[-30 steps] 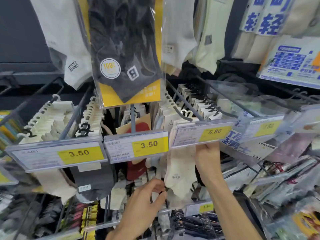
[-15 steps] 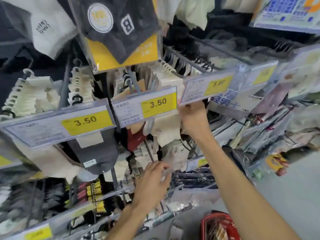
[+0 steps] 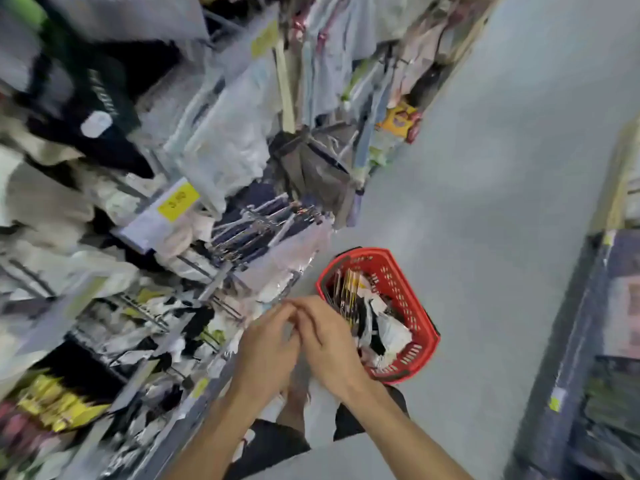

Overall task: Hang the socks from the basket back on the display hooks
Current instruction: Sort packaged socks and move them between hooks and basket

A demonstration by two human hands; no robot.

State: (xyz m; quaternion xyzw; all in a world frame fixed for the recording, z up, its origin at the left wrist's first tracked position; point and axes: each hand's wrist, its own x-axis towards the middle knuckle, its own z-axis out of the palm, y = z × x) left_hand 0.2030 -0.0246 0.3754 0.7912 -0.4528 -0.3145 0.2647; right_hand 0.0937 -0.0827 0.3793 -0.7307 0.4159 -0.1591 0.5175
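Basket stands on the floor just beside the rack, presumably so that stock stays within reach of the hooks. Socks lie heaped inside it, still to be hung. Left hand and right hand meet at the fingertips above the basket's near edge. Blur prevents telling whether the fingers pinch anything. Judged step: fetching the next pair.
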